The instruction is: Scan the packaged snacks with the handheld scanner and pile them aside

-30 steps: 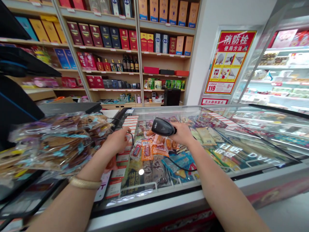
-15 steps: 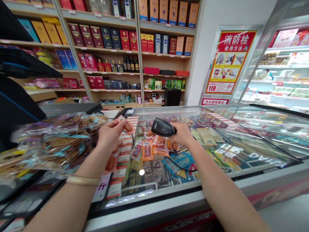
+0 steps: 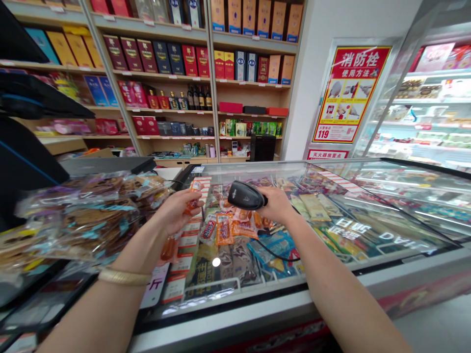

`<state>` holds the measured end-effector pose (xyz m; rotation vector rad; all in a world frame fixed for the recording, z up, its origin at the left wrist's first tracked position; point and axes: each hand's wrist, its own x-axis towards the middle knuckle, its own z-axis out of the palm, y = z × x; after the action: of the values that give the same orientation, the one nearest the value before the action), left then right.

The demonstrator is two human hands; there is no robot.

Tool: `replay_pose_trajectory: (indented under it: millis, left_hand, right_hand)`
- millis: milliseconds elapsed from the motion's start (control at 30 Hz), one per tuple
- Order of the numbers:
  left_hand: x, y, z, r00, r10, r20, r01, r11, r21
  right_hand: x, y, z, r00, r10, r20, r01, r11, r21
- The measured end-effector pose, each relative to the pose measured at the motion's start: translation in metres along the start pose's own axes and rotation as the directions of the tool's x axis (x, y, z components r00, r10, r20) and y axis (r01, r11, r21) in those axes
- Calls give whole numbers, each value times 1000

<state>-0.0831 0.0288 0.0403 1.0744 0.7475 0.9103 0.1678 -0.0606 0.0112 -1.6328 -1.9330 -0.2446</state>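
My left hand (image 3: pixel 180 208) is closed on a small orange-and-clear sausage packet (image 3: pixel 195 187), held up over the left part of the glass top. My right hand (image 3: pixel 276 203) grips a black barcode scanner (image 3: pixel 246 195), its head pointing left toward that packet, with a gap between them. Under the scanner several orange sausage packets (image 3: pixel 224 229) lie in a loose pile on the glass freezer lid (image 3: pixel 217 299). Another sausage packet (image 3: pixel 169 249) rests below my left wrist, partly covered by the forearm. The scanner's black cable (image 3: pixel 275 256) curves across the glass.
Clear bags of flat brown food (image 3: pixel 99 215) are heaped on the left, beside a dark screen stand (image 3: pixel 25 162). A white price card (image 3: pixel 154 289) lies near the front edge. Shelves of boxed bottles (image 3: pixel 162 56) line the back wall; a red fire-hydrant poster (image 3: pixel 351 93) hangs right.
My left hand has turned and moved slightly right, so the packet now stands more upright with its printed side showing. The scanner has shifted a little to the left.
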Motion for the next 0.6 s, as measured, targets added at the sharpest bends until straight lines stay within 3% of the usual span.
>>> replay_pose_trajectory:
  millis: [133,267,367,600]
  left_hand:
    - [2,-10,1,984,178,-25,-163,940,299]
    - [0,-12,3,939,339,-62,-234,761,605]
    - [-2,-12,4,913,406,-41,-270,677,685]
    - [1,-13,3,896,443,-6,-293,603,742]
  right_hand:
    - [0,-3,-2,1000,-20,-6,20,1000,-19]
    - [0,-5,-4,1000,-26,0,26,999,-25]
    - [0,-7,-5,999,-48,11,48,999,-20]
    - [0,-8,-5,997,-69,31,71,996,-56]
